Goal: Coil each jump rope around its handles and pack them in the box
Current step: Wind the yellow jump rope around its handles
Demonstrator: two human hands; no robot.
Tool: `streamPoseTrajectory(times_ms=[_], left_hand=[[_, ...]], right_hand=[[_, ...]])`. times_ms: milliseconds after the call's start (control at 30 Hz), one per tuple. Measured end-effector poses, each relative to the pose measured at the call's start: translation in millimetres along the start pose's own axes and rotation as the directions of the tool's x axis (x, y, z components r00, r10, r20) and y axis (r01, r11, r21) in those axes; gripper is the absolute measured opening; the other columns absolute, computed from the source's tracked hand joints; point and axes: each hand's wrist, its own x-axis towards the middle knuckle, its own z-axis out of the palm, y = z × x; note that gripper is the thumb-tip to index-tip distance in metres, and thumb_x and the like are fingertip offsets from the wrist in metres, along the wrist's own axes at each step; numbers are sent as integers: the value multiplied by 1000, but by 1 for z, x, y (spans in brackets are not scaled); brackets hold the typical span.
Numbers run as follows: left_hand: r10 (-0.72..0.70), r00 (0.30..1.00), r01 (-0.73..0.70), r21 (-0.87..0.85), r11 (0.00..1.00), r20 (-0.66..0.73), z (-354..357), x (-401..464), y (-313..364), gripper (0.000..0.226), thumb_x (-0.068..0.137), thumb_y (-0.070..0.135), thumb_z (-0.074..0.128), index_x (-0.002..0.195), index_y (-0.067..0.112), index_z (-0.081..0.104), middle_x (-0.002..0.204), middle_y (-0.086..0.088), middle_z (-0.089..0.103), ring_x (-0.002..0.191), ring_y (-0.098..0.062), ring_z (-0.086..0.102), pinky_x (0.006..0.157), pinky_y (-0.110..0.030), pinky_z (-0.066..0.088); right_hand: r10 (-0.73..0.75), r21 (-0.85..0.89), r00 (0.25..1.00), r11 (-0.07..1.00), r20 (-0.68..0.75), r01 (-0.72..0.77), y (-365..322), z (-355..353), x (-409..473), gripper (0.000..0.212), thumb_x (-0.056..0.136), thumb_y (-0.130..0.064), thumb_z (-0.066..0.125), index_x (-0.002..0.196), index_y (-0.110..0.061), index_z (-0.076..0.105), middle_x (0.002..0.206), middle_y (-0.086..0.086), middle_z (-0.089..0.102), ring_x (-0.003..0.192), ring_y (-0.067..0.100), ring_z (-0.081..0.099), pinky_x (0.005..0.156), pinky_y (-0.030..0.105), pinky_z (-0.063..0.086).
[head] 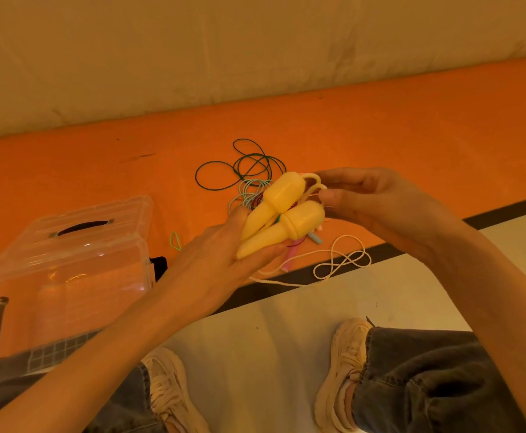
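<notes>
Here, in the head view, the left hand (214, 264) holds two yellow handles (282, 214) side by side, its fingers curled under their tapered ends. The right hand (367, 201) pinches the cream cord (313, 187) where it leaves the bulbous tops, thumb and forefinger closed narrowly on it. The rest of that cord trails down in loose loops (342, 260) over the edge of the orange desk (411, 135), so the coiling of this rope looks barely begun. Further ropes lie tangled behind the handles: a dark green one (224, 176), a pale green one, and a pink handle (291, 256) below. The clear box (68, 254) stands at the left with its lid shut. Next, I judge, the right hand must draw in the slack and wind it around both handles, keeping tension so the turns do not slip off.
</notes>
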Motion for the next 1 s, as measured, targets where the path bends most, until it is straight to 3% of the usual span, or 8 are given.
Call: streamPoseTrajectory(times_ms=[100,300,500,600,1000], left_hand=[[-23,1000,23,-14,1000,15,0,0,1,58,74,74,37,106,26,42,72,5,53,59,-7,51,51,-31,39],[-32,999,32,9,999,-22,-2,1,4,47,75,72,39,94,28,38,65,6,49,57,-8,50,46,-24,32],[-55,998,55,15,998,-24,-2,0,5,52,72,75,36,95,28,36,66,5,50,56,-8,50,49,-29,33],[-61,998,61,20,998,-17,-3,-1,5,53,72,74,35,98,28,36,68,5,50,58,-9,50,49,-29,34],[-66,998,66,14,998,1,-1,0,7,48,79,69,45,103,28,38,72,7,54,57,-7,52,50,-32,37]], right_hand=[[-71,-105,993,993,-93,61,4,1,1,33,73,-20,66,106,-19,68,99,1,75,91,15,71,78,23,57],[-48,97,990,993,-130,61,6,16,2,27,74,-18,63,99,-8,66,87,4,74,79,13,71,65,20,56],[-82,22,958,996,-273,92,8,36,4,12,89,-14,62,100,-8,62,89,8,73,72,12,70,61,21,57],[-71,76,965,993,-253,93,6,38,2,13,88,-14,61,99,-17,66,85,-2,74,73,8,71,60,17,55],[-86,66,960,992,-266,107,8,44,3,11,81,-10,68,92,-12,71,81,6,73,67,12,70,55,21,56]])
